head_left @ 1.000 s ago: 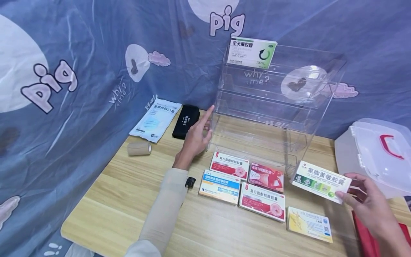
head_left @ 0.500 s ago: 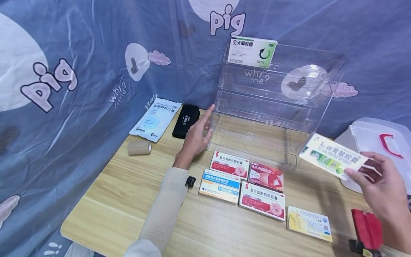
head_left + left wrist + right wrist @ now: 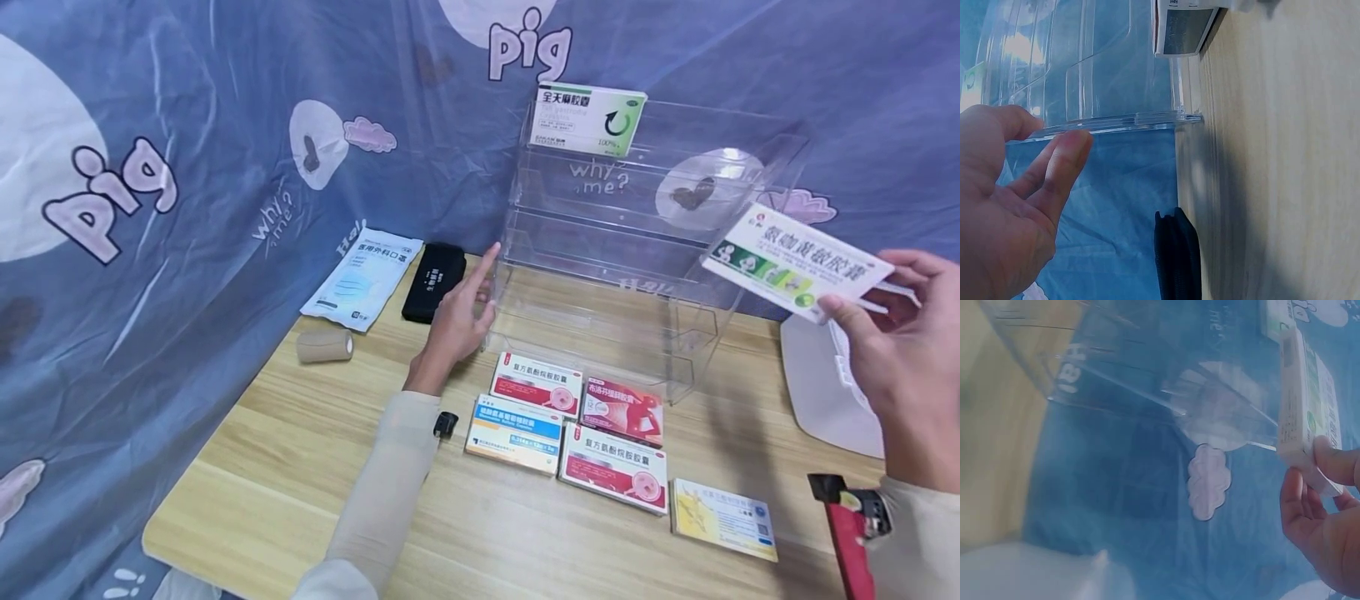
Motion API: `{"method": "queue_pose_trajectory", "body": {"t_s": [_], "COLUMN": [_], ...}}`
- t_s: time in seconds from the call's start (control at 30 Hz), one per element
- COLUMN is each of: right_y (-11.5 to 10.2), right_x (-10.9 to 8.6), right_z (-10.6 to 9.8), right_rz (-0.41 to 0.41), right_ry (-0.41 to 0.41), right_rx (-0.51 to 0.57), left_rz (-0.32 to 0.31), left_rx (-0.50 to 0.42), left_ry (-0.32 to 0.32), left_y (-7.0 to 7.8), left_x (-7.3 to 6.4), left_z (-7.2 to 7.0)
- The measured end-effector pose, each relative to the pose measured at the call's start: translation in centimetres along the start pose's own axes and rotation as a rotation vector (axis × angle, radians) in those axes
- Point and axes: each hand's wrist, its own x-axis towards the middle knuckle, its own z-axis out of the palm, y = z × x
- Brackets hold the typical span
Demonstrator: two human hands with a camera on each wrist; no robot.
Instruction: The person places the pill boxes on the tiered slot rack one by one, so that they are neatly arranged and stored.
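My right hand [image 3: 911, 333] pinches a white and green medicine box [image 3: 798, 262] by its right end, with the thumb on the front. The box is raised and tilted in front of the right side of a clear acrylic tiered rack [image 3: 615, 287]. In the right wrist view the held box [image 3: 1304, 400] is seen edge-on. My left hand [image 3: 459, 325] touches the rack's left side with its fingers extended; the left wrist view shows the fingertips at the clear side panel [image 3: 1129, 123]. Another green and white medicine box [image 3: 588, 121] stands in the top tier at the left.
Several medicine boxes lie before the rack, among them a blue and orange box [image 3: 513, 433] and a yellow one [image 3: 723, 518]. Left are a mask packet [image 3: 363, 279], a black case [image 3: 433, 283] and a tan bandage roll [image 3: 325, 346]. A white container [image 3: 828, 392] sits right.
My right hand has lifted the medicine box up from near the table toward the rack's middle tiers. The left hand stays against the rack's side.
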Motion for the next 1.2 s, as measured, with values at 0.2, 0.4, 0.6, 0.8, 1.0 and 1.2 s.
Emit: {"method": "queue_pose_trajectory", "body": {"t_s": [0.2, 0.4, 0.6, 0.8, 1.0, 1.2], "right_y": [-2.5, -4.6, -6.3, -8.0, -8.5, -8.5], "right_x": [3.3, 7.1, 9.5, 11.2, 12.5, 13.8], "right_z": [1.2, 2.3, 3.0, 4.1, 5.4, 6.0], "right_rz": [-0.034, -0.049, -0.145, -0.142, -0.152, -0.227], "right_ry": [0.088, 0.120, 0.131, 0.161, 0.188, 0.165], "right_rx": [0.128, 0.186, -0.044, 0.019, 0.050, 0.013], "left_rz": [0.004, 0.011, 0.033, 0.025, 0.003, -0.005], "left_rx": [0.007, -0.001, -0.006, 0.004, 0.007, 0.000], "left_ry": [0.001, 0.018, 0.027, 0.017, 0.005, 0.003], "left_y": [0.0, -0.1, -0.2, -0.2, -0.1, 0.0], "left_x": [0.1, 0.1, 0.1, 0.0, -0.1, 0.0], "left_z": [0.0, -0.1, 0.0, 0.2, 0.3, 0.2]}}
